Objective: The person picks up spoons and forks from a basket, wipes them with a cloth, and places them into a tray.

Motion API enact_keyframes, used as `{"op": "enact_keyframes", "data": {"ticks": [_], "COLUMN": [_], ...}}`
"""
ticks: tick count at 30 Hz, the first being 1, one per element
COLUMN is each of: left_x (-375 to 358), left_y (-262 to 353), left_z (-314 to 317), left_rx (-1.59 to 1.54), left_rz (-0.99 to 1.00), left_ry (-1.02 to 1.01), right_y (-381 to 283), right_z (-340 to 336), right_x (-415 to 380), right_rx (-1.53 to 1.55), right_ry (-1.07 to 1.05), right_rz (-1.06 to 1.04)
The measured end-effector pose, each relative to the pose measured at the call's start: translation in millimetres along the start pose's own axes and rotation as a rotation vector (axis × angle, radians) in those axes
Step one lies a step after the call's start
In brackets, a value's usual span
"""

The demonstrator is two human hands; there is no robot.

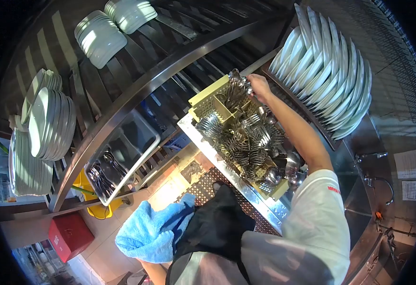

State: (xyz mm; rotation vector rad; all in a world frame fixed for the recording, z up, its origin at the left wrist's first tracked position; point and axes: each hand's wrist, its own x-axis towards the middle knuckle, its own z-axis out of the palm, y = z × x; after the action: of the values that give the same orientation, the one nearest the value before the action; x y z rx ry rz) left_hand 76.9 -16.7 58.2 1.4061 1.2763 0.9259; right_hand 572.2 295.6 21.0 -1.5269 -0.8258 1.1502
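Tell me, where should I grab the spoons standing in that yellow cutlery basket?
Grab the spoons by their bowl ends, coming from above. They stand upright in the cutlery basket, handles hidden down in the compartment, so only the tops stick out. The right hand is at them that way. The left hand seems hidden under the blue cloth.

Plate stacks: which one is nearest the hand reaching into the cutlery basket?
The upright row of white plates right of the right hand, beside the cutlery basket; the other stacks sit across the shelves.

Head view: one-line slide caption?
Right hand reaches into cutlery basket beside racked plates; blue cloth hides the left hand.
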Motion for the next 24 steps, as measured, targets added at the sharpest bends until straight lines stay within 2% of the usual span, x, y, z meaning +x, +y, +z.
{"op": "enact_keyframes", "data": {"ticks": [4, 6, 8, 10, 11, 14, 16, 18, 22, 24], "left_x": [-0.2, 4.5, 1.0, -0.2, 14.7, 15.4, 12.5, 6.0, -3.5, 0.0], "left_y": [-0.7, -0.2, 0.0, -2.1, -1.6, -1.6, -2.9, -3.4, -7.1, -8.1], "left_z": [0.5, -1.4, 7.4, 1.9, -9.0, -8.8, -3.7, 2.1, 6.0, 3.2], "left_rx": [0.062, 0.094, 0.124, 0.156, 0.173, 0.219, 0.247, 0.276, 0.326, 0.353], "left_rz": [0.021, 0.034, 0.046, 0.059, 0.064, 0.083, 0.099, 0.106, 0.132, 0.148], "left_ry": [-0.014, -0.019, -0.018, -0.016, -0.017, -0.018, -0.012, -0.005, 0.000, 0.000], "right_y": [2.6, 6.7, 6.4, -3.8, -1.3, 3.3, 5.5, 7.6, 13.7, 7.1], "right_z": [9.1, 17.6, 20.3, 22.4, 27.0, 31.6, 44.1, 47.0, 51.7, 58.5], "right_x": [-4.1, -6.2, -15.9, -23.8, -18.7, -19.4, -28.0, -34.3, -44.2, -52.5], "right_rx": [0.148, 0.307, 0.252, -0.152, -0.369, -0.451, -0.389, -0.287, -0.187, -0.090], "right_ry": [0.037, 0.148, 0.157, 0.203, 0.312, 0.398, 0.504, 0.512, 0.496, 0.420], "right_rz": [0.094, 0.074, 0.005, 0.058, -0.103, -0.126, -0.190, -0.187, -0.265, -0.322]}}
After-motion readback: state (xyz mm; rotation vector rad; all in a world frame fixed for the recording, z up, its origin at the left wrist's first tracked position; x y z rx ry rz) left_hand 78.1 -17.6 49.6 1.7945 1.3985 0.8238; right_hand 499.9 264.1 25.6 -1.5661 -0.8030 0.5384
